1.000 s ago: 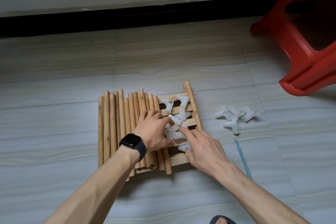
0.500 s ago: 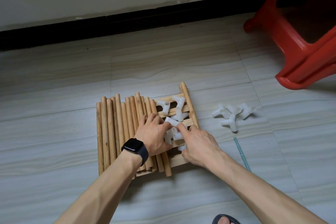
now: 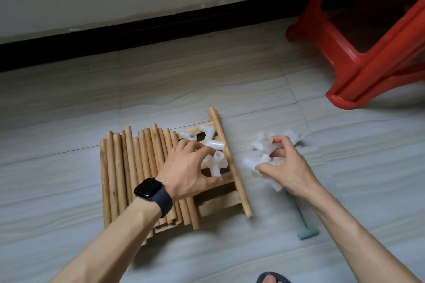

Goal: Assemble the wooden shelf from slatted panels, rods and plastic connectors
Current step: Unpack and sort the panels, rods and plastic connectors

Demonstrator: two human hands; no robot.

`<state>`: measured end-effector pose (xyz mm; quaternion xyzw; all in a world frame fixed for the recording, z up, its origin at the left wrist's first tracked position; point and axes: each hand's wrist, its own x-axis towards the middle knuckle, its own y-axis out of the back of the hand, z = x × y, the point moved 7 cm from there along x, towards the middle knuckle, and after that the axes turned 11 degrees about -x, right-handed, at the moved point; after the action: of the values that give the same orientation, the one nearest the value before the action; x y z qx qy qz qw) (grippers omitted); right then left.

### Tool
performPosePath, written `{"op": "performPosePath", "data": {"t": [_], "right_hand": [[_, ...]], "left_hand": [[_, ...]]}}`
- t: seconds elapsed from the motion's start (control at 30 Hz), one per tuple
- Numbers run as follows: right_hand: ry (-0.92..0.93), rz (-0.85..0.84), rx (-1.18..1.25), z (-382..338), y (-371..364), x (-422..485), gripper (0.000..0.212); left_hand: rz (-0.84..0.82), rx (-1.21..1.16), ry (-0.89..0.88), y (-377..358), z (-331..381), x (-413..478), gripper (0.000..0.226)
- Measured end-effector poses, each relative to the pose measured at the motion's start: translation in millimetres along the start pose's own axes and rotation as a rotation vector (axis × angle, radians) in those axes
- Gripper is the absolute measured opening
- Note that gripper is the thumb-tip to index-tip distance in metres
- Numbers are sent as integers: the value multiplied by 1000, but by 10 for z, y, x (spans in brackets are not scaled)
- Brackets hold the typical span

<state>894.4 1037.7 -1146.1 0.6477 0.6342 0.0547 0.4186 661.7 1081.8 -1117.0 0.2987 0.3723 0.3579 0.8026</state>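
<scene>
The left hand (image 3: 188, 167) is half closed: its fingers bend down from above, its thumb comes from below, and between them it grips a white plastic connector with several short tubes (image 3: 215, 163). On the wrist there is a black smartwatch with a dark band (image 3: 150, 188). The palm is above the right side of a bundle of round light wooden rods (image 3: 128, 167), which lie side by side on a wooden slatted panel (image 3: 216, 201). The gripped connector is over the uncovered right part of that panel. Just beyond the left fingertips a few loose white connectors (image 3: 215, 144) rest on the slats. One single wooden rod (image 3: 230, 167) lies along the right edge of the panel. To the right of this rod the right hand (image 3: 287, 165) is over the pale grey tiled floor (image 3: 69, 190). Its fingers are curled around a clump of white plastic connectors (image 3: 257, 162). The clump is blurred, so the number of pieces cannot be told. Just beyond these fingers, other white connector pieces (image 3: 263, 142) lie on the floor. Under the right wrist a thin teal tool with a T-shaped end (image 3: 307, 233) lies on the tiles. A red plastic stool (image 3: 368, 53) stands well apart at the far right. A black skirting board (image 3: 161, 27) runs along the wall.
</scene>
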Motion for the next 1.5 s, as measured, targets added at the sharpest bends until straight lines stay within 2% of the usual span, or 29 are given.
{"op": "performPosePath", "data": {"t": [0.07,0.23,0.33,0.47,0.57,0.8,0.93,1.07,1.27,1.37,1.5], "right_hand": [[-117,72,102,390,137,47,67],[-286,188,205,1132,269,67,64],[-315,222,218,1343,305,90,56],[-312,195,187,1492,319,181,59],[-293,152,145,1526,320,272,64],[-180,108,52,1332,385,438,71],[-147,98,-7,1316,378,444,75],[-122,126,22,1297,324,419,85],[-142,217,-148,1250,329,419,49],[-163,204,-131,1268,326,426,43],[-182,238,-242,1306,366,434,39]], "left_hand": [[-13,18,-64,-128,290,90,65],[-119,125,-106,-719,838,400,60],[-197,169,-81,-1063,1005,564,55],[-288,136,34,-1337,993,753,47],[-284,67,55,-1454,965,867,39],[-214,-143,49,-1666,973,927,69],[-171,-195,40,-1656,918,876,69],[-113,-254,56,-1624,850,833,57],[-108,-336,113,-1695,878,827,59],[-133,-364,116,-1651,885,816,62],[-172,-314,69,-1518,876,825,62]]}}
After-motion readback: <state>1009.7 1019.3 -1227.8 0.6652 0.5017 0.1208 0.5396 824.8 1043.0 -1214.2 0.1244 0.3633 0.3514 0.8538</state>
